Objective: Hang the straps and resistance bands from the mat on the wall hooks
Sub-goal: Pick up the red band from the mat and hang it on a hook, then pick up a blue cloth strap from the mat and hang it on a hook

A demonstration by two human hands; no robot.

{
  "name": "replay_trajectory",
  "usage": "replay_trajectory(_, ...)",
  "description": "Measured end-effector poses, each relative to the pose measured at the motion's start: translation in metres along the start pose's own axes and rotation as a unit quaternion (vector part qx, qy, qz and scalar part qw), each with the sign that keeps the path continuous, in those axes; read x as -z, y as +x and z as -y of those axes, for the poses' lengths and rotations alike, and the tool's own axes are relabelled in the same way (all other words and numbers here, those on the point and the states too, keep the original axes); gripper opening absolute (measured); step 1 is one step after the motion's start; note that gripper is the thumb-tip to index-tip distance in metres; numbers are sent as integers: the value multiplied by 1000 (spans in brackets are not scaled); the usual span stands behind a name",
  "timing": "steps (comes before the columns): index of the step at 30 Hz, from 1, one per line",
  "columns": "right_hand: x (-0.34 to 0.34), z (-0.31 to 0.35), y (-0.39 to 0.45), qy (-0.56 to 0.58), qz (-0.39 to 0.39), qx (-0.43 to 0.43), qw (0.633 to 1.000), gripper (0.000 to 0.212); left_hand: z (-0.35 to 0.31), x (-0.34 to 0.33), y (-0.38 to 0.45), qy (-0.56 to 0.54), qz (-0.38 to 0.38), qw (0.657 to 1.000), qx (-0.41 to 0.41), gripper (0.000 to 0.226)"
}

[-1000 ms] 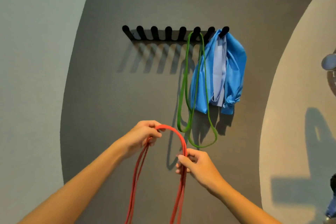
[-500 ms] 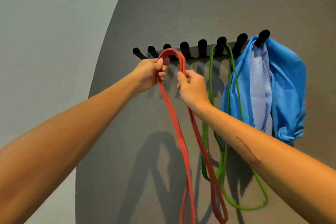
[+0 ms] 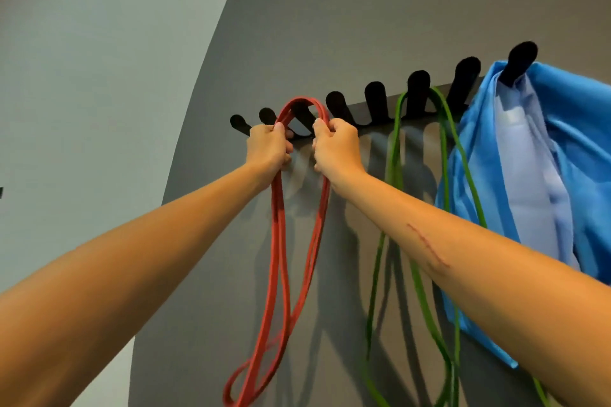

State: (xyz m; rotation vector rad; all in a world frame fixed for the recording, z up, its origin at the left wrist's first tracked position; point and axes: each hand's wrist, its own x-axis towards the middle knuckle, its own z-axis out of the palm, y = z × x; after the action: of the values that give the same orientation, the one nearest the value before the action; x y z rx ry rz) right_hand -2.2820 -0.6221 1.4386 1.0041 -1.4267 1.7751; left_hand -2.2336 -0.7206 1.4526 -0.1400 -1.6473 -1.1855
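Note:
A black hook rack [image 3: 375,99] with several pegs runs across the grey wall. A doubled red resistance band [image 3: 279,241] arches over the third peg from the left, and its loops hang down the wall. My left hand [image 3: 267,147] grips the band's left side just under the pegs. My right hand [image 3: 335,147] grips its right side at the same height. A green band [image 3: 395,175] hangs from a peg further right. A blue fabric piece [image 3: 535,192] hangs from the rightmost peg.
The two leftmost pegs [image 3: 239,122] and the pegs between the red and green bands carry nothing. The wall is dark grey [image 3: 330,10] here and pale [image 3: 82,76] to the left.
Both hands lifted the red band from waist height up to the rack. Its top loop now lies over a peg. The view has come closer to the wall.

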Motion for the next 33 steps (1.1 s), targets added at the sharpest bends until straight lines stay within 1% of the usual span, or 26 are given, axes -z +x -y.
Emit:
replay_trajectory(2, 1, -15, 0, -38, 3, -31, 999, 30, 8, -9, -3, 24, 33, 998, 42, 31)
replay_trajectory(4, 6, -28, -2, -53, 5, -57, 997, 32, 15, -18, -10, 67, 72, 994, 56, 34)
replay_trajectory(6, 12, -31, -7, -72, 6, -58, 996, 30, 18, -23, -15, 96, 82, 991, 35, 35)
replay_trajectory(8, 16, -25, -17, -123, 27, -54, 991, 32, 20, -19, -17, 144, 81, 986, 14, 35)
replay_trajectory(10, 22, -19, -33, -186, 58, -21, 981, 46, 24, -4, -16, 221, 93, 971, 7, 42)
replay_trajectory(12, 29, -15, -55, -246, 66, 40, 966, 64, 29, 18, -22, 310, 137, 941, 13, 52)
replay_trajectory(14, 35, -17, -78, -327, 65, 123, 935, 71, 33, 47, -36, 400, 202, 894, 5, 66)
replay_trajectory(15, 39, -20, -90, -356, 72, 163, 918, 71, 34, 60, -45, 440, 238, 866, -14, 67)
replay_trajectory(16, 39, -20, -103, -366, 95, 193, 905, 68, 35, 76, -56, 470, 271, 840, -32, 65)
replay_trajectory(18, 34, -16, -131, -334, 169, 215, 902, 55, 38, 110, -78, 498, 329, 801, -39, 63)
replay_trajectory(20, 23, -7, -158, -281, 254, 201, 903, 43, 40, 142, -106, 497, 365, 787, -28, 64)
replay_trajectory(22, 6, 4, -188, -243, 315, 181, 899, 37, 42, 176, -142, 478, 380, 790, -47, 70)
replay_trajectory(24, -14, 19, -222, -214, 357, 158, 895, 38, 43, 215, -180, 444, 380, 809, -65, 75)
replay_trajectory(26, -36, 39, -261, -179, 392, 125, 894, 39, 41, 260, -219, 414, 371, 829, -65, 77)
replay_trajectory(29, -69, 68, -323, -132, 439, 85, 885, 43, 32, 333, -277, 401, 338, 851, -40, 74)
replay_trajectory(33, -116, 116, -409, -88, 504, 63, 857, 53, 3, 439, -353, 417, 298, 858, 32, 74)
